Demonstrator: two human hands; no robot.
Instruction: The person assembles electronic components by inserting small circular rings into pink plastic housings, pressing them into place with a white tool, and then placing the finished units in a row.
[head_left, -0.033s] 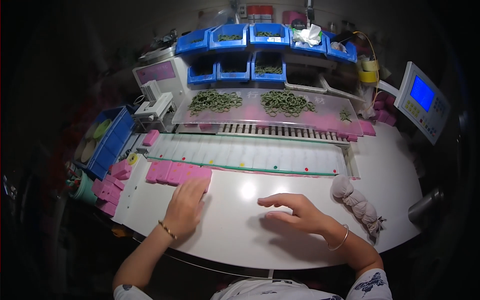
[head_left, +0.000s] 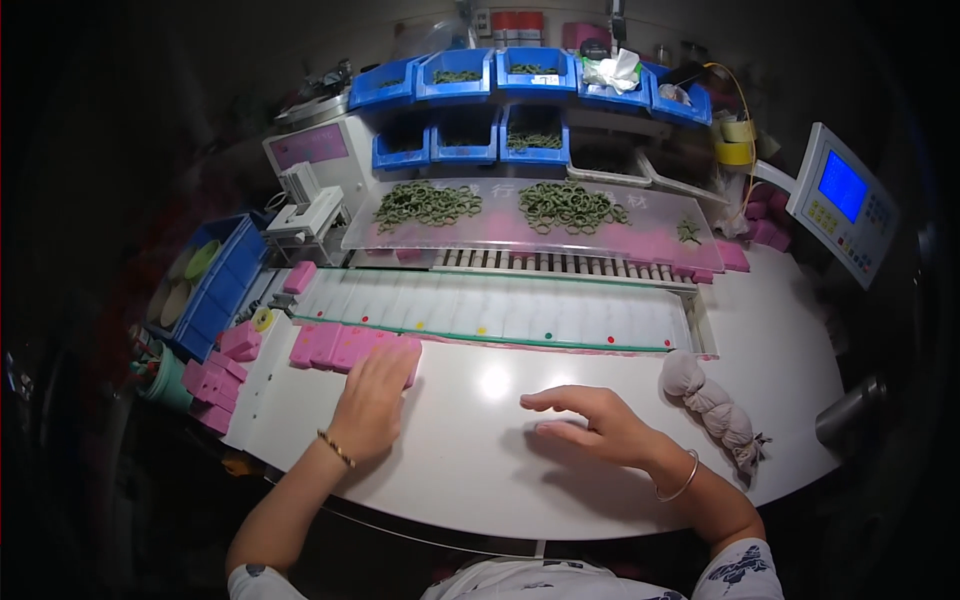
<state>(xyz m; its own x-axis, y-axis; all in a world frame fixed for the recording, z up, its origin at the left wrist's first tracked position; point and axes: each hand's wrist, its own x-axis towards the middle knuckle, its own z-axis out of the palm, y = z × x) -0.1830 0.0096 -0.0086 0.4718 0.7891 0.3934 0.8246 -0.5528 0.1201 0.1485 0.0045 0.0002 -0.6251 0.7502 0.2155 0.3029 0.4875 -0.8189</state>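
Note:
My left hand [head_left: 373, 402] lies over the right end of a row of pink blocks [head_left: 332, 345]. Its fingers are stretched out and touch the end block, partly covering it; whether they grip it is hard to see. My right hand [head_left: 590, 422] hovers above the white table [head_left: 470, 450], open and empty, fingers pointing left and thumb apart from them. Behind the blocks runs a long, whitish translucent strip [head_left: 500, 310] with a green edge and coloured dots.
A clear shelf [head_left: 500, 245] carries heaps of green rings [head_left: 570, 205]. Blue bins [head_left: 535, 135] stand behind. More pink blocks [head_left: 212, 382] and a blue crate [head_left: 215, 290] are at left. On the right are a knotted cloth roll [head_left: 715, 408] and a control panel [head_left: 845, 195].
My left fingers have edged slightly forward over the end block. My right hand stays almost in place, and the whole view has shifted a little.

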